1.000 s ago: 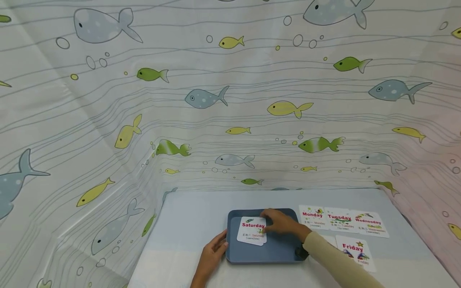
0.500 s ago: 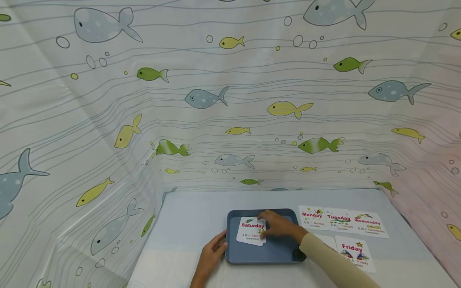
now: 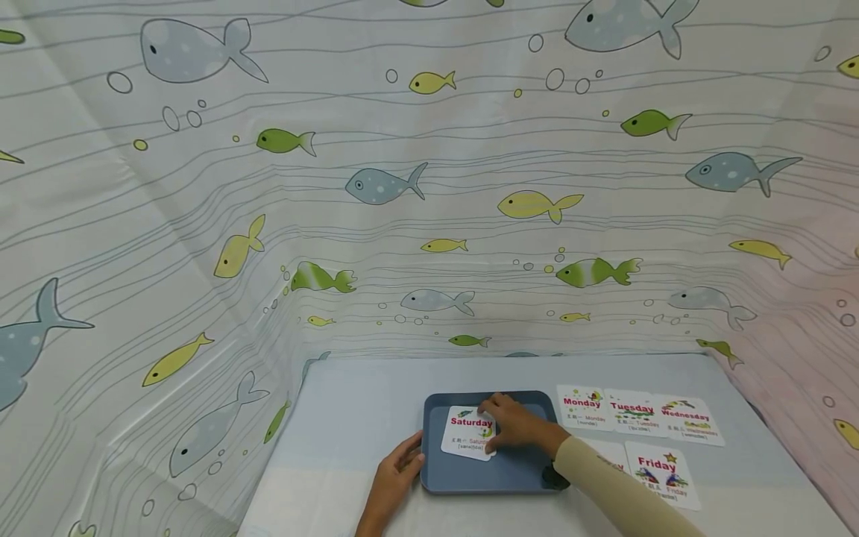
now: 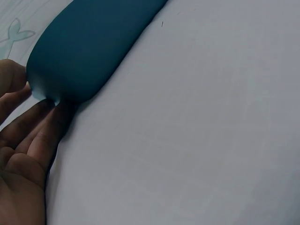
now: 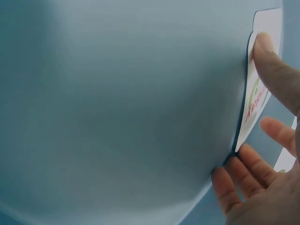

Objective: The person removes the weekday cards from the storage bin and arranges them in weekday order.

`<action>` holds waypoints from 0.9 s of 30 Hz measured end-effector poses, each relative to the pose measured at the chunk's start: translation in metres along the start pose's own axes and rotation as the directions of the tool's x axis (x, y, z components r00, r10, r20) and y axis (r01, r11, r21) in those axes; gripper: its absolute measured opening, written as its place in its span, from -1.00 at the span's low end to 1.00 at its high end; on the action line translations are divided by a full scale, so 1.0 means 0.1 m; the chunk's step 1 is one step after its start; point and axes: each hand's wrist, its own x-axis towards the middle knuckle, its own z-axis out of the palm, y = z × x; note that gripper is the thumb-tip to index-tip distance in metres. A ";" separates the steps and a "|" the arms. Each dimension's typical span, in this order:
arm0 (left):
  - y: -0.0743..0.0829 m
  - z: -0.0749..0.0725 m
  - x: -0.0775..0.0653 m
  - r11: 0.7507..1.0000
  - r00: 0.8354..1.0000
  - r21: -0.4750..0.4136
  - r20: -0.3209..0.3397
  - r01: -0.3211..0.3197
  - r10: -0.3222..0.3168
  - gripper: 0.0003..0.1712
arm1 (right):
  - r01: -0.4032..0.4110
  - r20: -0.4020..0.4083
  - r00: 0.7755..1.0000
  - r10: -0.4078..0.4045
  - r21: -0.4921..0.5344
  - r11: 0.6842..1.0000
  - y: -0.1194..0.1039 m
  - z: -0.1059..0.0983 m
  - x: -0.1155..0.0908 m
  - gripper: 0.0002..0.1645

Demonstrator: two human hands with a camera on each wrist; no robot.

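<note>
A white card printed "Saturday" [image 3: 463, 438] lies in the left part of a blue-grey tray [image 3: 523, 477]. Part of another card's edge [image 5: 267, 21] shows under it in the right wrist view. My right hand [image 3: 513, 425] holds the Saturday card at its right side, thumb at the lower edge and fingertips at the upper corner. With fairly straight fingers, my left hand [image 3: 396, 473] touches the tray's left side; in the left wrist view its fingers [image 4: 35, 124] meet the tray's corner.
Right of the tray, cards reading Monday [image 3: 582, 409], Tuesday [image 3: 631, 412] and Wednesday [image 3: 691, 420] form a row. Below them lie the Friday card [image 3: 661, 477] and one partly hidden by the right sleeve [image 3: 617, 485]. Fish-printed cloth [image 3: 470, 224] surrounds the white table [image 3: 335, 418].
My right hand has shifted slightly left, further over the Saturday card. The card beneath shows less at its lower right. My left hand stays against the tray.
</note>
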 end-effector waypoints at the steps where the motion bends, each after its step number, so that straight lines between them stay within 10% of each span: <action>1: 0.00 0.00 0.00 1.000 1.000 0.003 0.002 -0.002 0.002 -0.47 | -0.005 0.001 1.000 0.005 -0.002 1.000 0.00 0.00 0.00 -0.15; 27: 0.04 0.00 0.01 1.000 1.000 -0.021 -0.005 0.017 -0.017 -0.48 | -0.068 0.062 0.996 0.070 -0.024 0.997 -0.05 -0.02 0.06 -0.02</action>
